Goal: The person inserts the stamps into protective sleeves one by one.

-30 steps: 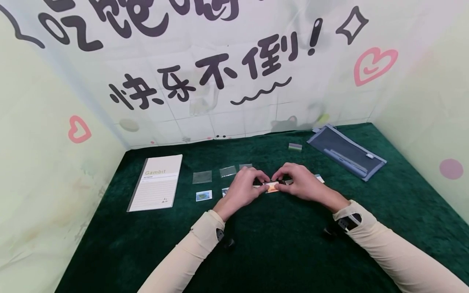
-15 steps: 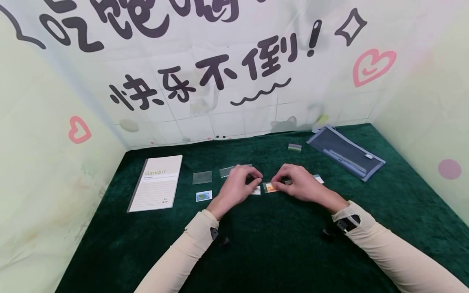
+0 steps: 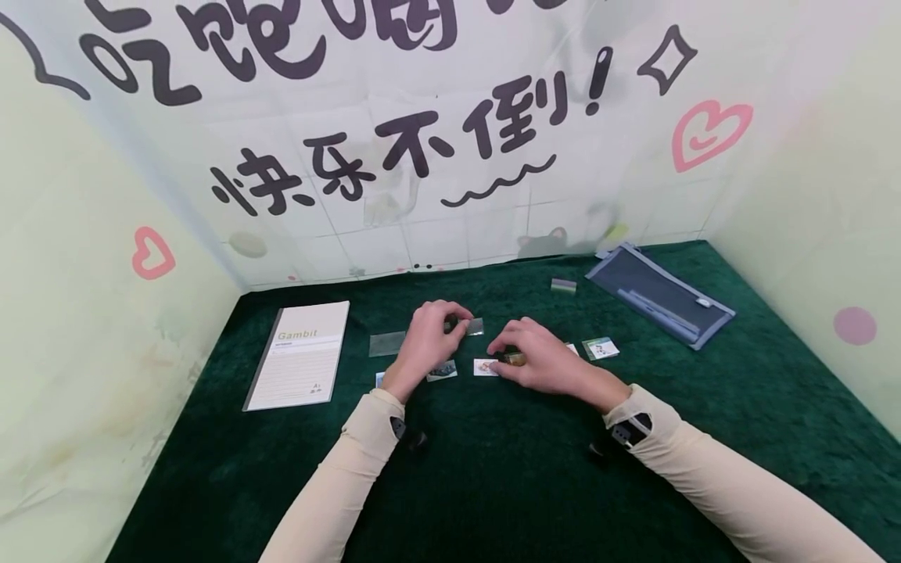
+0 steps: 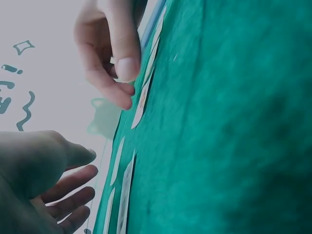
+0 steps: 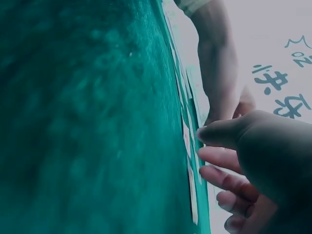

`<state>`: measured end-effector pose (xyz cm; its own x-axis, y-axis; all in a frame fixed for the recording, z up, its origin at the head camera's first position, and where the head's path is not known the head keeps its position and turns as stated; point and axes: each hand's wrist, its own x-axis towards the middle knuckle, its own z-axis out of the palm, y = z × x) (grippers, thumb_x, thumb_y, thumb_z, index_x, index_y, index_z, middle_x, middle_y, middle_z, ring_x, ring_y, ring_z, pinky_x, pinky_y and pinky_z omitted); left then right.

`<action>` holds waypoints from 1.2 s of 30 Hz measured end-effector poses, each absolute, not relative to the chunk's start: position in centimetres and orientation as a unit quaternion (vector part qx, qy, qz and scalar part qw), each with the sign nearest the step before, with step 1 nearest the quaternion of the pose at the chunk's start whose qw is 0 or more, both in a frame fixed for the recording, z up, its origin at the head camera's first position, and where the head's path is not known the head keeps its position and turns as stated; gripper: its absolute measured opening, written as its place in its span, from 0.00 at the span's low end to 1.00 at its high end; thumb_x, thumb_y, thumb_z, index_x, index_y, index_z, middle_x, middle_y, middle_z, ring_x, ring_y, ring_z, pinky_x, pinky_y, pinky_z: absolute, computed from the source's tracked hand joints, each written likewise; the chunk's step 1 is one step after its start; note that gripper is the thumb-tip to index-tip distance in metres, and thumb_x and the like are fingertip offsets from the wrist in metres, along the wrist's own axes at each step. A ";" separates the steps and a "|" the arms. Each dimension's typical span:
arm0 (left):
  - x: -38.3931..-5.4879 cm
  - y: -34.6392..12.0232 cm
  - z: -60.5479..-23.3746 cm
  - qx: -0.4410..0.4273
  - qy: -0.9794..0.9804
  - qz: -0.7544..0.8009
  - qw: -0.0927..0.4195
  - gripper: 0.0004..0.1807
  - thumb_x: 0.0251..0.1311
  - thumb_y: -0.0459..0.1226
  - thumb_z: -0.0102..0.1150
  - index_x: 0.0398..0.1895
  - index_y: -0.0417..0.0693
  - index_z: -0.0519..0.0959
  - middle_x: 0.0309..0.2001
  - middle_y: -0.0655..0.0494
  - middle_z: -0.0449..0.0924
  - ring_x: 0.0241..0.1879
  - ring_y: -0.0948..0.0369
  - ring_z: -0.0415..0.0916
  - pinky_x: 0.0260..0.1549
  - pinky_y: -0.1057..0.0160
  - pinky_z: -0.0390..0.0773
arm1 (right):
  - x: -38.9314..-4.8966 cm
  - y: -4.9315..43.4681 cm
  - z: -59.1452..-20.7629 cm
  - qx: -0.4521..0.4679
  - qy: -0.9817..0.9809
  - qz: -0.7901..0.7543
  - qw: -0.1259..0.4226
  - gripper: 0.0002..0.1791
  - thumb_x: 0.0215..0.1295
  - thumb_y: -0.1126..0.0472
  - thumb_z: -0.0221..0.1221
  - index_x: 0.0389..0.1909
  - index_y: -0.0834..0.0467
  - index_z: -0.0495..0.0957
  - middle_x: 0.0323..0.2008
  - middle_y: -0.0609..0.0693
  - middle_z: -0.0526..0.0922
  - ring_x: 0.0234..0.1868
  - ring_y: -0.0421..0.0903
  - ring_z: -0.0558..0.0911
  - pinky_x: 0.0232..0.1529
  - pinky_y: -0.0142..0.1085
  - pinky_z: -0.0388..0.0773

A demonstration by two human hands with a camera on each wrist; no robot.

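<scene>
My left hand (image 3: 431, 342) hovers over the clear plastic sleeves, its fingertips near a small sleeve (image 3: 475, 327). Its thumb and fingers stand apart in the left wrist view, with nothing between them. My right hand (image 3: 536, 356) is low over the row of small stamp-like picture cards. Its thumb tip is at the edge of a white picture card (image 3: 483, 367); whether it touches is unclear. Spread fingers of the right hand (image 5: 239, 170) show no held thing in the right wrist view. A dark picture card (image 3: 442, 371) lies below the left hand. An orange card is mostly hidden under the right.
Another clear sleeve (image 3: 386, 344) lies left of the left hand. A notebook (image 3: 299, 356) is farther left. To the right are a picture card (image 3: 601, 349) and a blue zip pouch (image 3: 662, 293). A small striped piece (image 3: 564, 285) lies at the back.
Both hands have moved left. My left hand has let go of the orange card and shifted over the sleeves; my right hand has released it too and come to the white card.
</scene>
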<state>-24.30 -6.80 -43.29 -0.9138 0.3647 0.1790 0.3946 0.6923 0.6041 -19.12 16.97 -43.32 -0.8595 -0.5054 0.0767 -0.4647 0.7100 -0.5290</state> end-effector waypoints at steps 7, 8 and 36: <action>-25.0 -7.0 -43.3 -0.210 -0.929 -0.302 0.020 0.12 0.77 0.41 0.65 0.59 0.54 0.88 0.65 0.51 0.84 0.67 0.50 0.76 0.70 0.43 0.77 | -19.4 15.9 -43.5 -0.250 0.928 -0.270 0.055 0.12 0.71 0.51 0.72 0.52 0.44 0.87 0.54 0.47 0.85 0.58 0.50 0.78 0.63 0.55 0.78; -25.0 -7.0 -43.3 -0.212 -0.931 -0.297 0.018 0.13 0.77 0.41 0.65 0.59 0.55 0.88 0.66 0.51 0.84 0.68 0.50 0.76 0.70 0.42 0.76 | -19.4 15.9 -43.5 -0.250 0.926 -0.278 0.056 0.11 0.71 0.52 0.72 0.52 0.44 0.87 0.53 0.46 0.85 0.57 0.48 0.78 0.62 0.54 0.78; -25.4 -6.8 -44.0 -0.227 -0.924 -0.308 -0.002 0.15 0.73 0.37 0.69 0.60 0.56 0.85 0.49 0.59 0.87 0.53 0.57 0.79 0.61 0.49 0.81 | -19.6 16.3 -43.6 -0.283 0.864 -0.413 0.056 0.07 0.72 0.54 0.71 0.48 0.41 0.87 0.40 0.41 0.85 0.37 0.43 0.79 0.39 0.34 0.77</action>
<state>-25.41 -6.78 -44.03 -0.8967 0.4209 0.1373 0.4190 0.7065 0.5704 -19.55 16.35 -43.65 -0.8331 -0.5356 0.1380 -0.4434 0.4976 -0.7455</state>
